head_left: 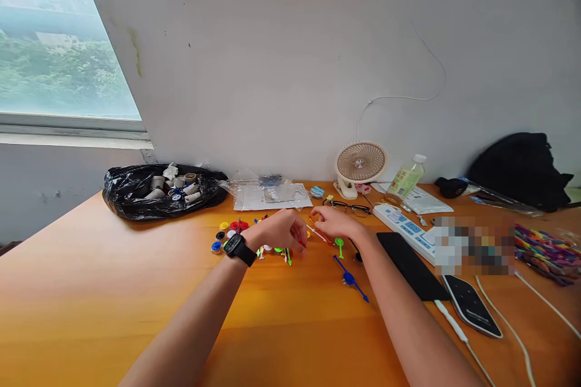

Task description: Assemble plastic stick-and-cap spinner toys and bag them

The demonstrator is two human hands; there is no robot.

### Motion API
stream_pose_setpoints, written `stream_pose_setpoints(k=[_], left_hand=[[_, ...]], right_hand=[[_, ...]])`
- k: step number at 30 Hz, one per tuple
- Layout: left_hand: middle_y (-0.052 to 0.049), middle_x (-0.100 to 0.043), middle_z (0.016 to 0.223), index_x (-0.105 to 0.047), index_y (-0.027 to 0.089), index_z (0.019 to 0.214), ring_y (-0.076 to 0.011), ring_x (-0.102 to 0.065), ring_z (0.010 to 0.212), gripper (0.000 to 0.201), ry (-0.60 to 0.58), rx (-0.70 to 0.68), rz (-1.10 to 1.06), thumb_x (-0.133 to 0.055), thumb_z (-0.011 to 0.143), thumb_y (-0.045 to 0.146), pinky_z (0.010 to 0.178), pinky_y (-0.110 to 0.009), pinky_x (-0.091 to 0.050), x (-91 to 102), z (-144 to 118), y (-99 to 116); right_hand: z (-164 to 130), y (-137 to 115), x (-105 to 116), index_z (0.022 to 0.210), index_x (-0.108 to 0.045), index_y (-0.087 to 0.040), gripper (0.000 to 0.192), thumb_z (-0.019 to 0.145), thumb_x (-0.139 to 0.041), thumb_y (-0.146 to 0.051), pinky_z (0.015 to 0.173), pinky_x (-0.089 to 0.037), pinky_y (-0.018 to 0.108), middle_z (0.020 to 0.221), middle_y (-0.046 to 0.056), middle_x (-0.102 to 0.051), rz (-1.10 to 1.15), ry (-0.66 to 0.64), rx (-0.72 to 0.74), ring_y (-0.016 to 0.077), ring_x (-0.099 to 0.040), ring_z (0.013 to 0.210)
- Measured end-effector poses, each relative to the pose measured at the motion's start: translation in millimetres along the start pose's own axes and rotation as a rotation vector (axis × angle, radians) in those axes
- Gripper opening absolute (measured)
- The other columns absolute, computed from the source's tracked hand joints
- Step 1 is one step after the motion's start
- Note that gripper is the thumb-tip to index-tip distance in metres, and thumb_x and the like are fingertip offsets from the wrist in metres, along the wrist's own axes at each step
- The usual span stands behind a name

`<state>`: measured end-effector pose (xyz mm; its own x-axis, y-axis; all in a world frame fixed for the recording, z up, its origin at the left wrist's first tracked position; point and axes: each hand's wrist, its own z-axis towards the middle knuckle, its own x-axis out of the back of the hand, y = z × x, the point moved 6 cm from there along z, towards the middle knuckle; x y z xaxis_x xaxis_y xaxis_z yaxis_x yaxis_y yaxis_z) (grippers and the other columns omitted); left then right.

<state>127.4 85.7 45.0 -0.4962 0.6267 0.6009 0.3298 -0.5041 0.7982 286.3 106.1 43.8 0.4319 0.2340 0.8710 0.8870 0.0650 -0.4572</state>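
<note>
My left hand (287, 231), with a black watch on the wrist, is closed above the middle of the wooden table; a small red piece (302, 244) shows at its fingertips. Facing it, my right hand (334, 222) has its fingers bent inward, and what they hold, if anything, is hidden. A red pointer (323, 236) lies partly under that hand, beside a white one. Near its wrist are a green pointer (339, 245) and a blue arrow spinner (348, 279). Several coloured round pieces (216, 247) and a green arrow (288, 257) lie around my left hand, partly covered by it.
At the back left sits a black plastic bag (124, 193) of cardboard tubes. Clear bags and paper (247, 198), a fan (361, 163), glasses (358, 210) and a bottle (405, 180) line the wall. To the right are a power strip (403, 230), a black pad (406, 263) and cables.
</note>
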Motion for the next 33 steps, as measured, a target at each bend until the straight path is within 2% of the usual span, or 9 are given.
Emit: stream_pose_setpoints(k=[2,5,9,12,17,21,24,27,33], left_hand=[[-0.003,-0.077,0.076,-0.079,0.017,0.08,-0.0157,-0.069,0.066,0.017,-0.019,0.038,0.067,-0.086,0.068,0.025,0.059,-0.022,-0.047,-2.7,0,-5],[-0.001,-0.076,0.077,-0.081,0.02,0.086,-0.0145,-0.066,0.063,0.023,0.038,0.045,0.228,-0.088,0.065,0.025,0.059,-0.023,-0.045,0.7,0,-8],[-0.005,-0.078,0.095,-0.08,0.024,0.096,-0.0224,-0.07,0.087,0.034,0.201,-0.023,0.384,-0.09,0.066,0.034,0.075,-0.027,-0.049,11.7,-2,-6],[-0.005,-0.078,0.096,-0.081,0.026,0.099,-0.0262,-0.068,0.099,0.031,0.233,-0.045,0.453,-0.088,0.07,0.036,0.085,-0.029,-0.05,13.5,-3,-10],[-0.006,-0.077,0.09,-0.082,0.025,0.097,-0.0242,-0.069,0.089,0.024,0.243,0.036,0.455,-0.082,0.078,0.04,0.077,-0.028,-0.05,11.1,-2,-19],[-0.008,-0.075,0.097,-0.081,0.024,0.1,-0.0257,-0.069,0.092,0.023,0.279,0.067,0.455,-0.079,0.082,0.037,0.077,-0.029,-0.051,11.4,-3,-19],[-0.01,-0.074,0.102,-0.08,0.023,0.104,-0.027,-0.068,0.096,0.026,0.295,0.079,0.456,-0.079,0.082,0.035,0.08,-0.03,-0.051,13.1,-4,-17],[-0.009,-0.076,0.102,-0.079,0.024,0.111,-0.0287,-0.067,0.102,0.031,0.295,0.057,0.461,-0.079,0.083,0.037,0.084,-0.031,-0.051,12.7,-4,-15],[-0.006,-0.079,0.106,-0.08,0.029,0.109,-0.0273,-0.067,0.104,0.024,0.209,-0.055,0.539,-0.074,0.088,0.039,0.098,-0.035,-0.048,3.5,0,-14]], right_hand=[[-3,-4,2,0.108,-0.069,-0.013,0.022,0.087,-0.061,-0.014,0.065,-0.04,0.024,0.093,0.009,-0.072,-0.018,-0.007,0.02,0.0194,-0.064,0.08],[-7,-12,0,0.099,-0.07,-0.016,0.012,0.088,-0.064,-0.016,0.062,-0.041,0.023,0.092,0.006,-0.073,-0.019,-0.069,0.081,0.0165,-0.064,0.075],[-3,-13,-12,0.094,-0.07,-0.019,0.016,0.08,-0.077,-0.022,0.058,-0.04,0.021,0.091,0.003,-0.073,-0.018,-0.147,0.135,0.0143,-0.062,0.07],[4,-11,-21,0.094,-0.069,-0.018,0.018,0.078,-0.078,-0.019,0.062,-0.041,0.021,0.092,0.003,-0.072,-0.027,-0.116,0.144,0.0149,-0.063,0.075],[7,-12,-19,0.102,-0.068,-0.02,0.014,0.088,-0.07,-0.02,0.065,-0.043,0.021,0.093,0.002,-0.073,-0.055,-0.05,0.133,0.0138,-0.065,0.078],[-1,5,8,0.094,-0.067,-0.019,0.011,0.085,-0.071,-0.023,0.064,-0.042,0.024,0.101,0.006,-0.073,-0.168,0.017,-0.002,0.0182,-0.067,0.086],[-9,25,23,0.08,-0.065,-0.018,0.017,0.074,-0.08,-0.023,0.059,-0.04,0.027,0.087,0.009,-0.073,-0.261,-0.031,-0.164,0.023,-0.068,0.078],[-15,37,24,0.068,-0.061,-0.019,0.021,0.069,-0.082,-0.02,0.056,-0.04,0.029,0.066,0.005,-0.068,-0.308,-0.133,-0.274,0.0235,-0.067,0.067],[-16,38,15,0.067,-0.06,-0.02,0.02,0.066,-0.074,-0.006,0.055,-0.04,0.027,0.058,0.001,-0.065,-0.286,-0.192,-0.297,0.0213,-0.065,0.062]])
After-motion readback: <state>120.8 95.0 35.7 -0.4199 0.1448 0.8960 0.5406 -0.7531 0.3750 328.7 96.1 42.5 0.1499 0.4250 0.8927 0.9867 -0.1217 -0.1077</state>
